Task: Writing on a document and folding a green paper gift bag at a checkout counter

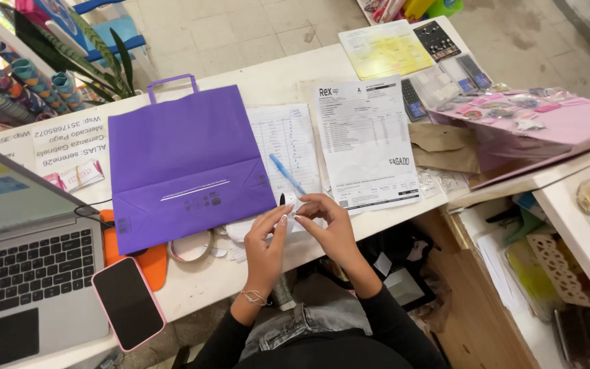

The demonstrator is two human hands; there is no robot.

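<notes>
Risk, as judged: the small white sticker roll (288,200), pinched at frame centre just below the purple paper bag (186,160), could slip or its label crease, since only fingertips held it over the desk edge (199,283).

Left hand (265,242): fingers curled, tips closed on the roll's lower side.

Right hand (329,222): fingers bent, tips closed on the roll's right side, beside the blue pen (286,173).

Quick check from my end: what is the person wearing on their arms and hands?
Both arms are in black long sleeves pushed up toward the elbows. The left hand has a thin pale bracelet at the wrist. The right hand shows no jewellery. The fingernails look light-coloured. No gloves on either hand.
</notes>
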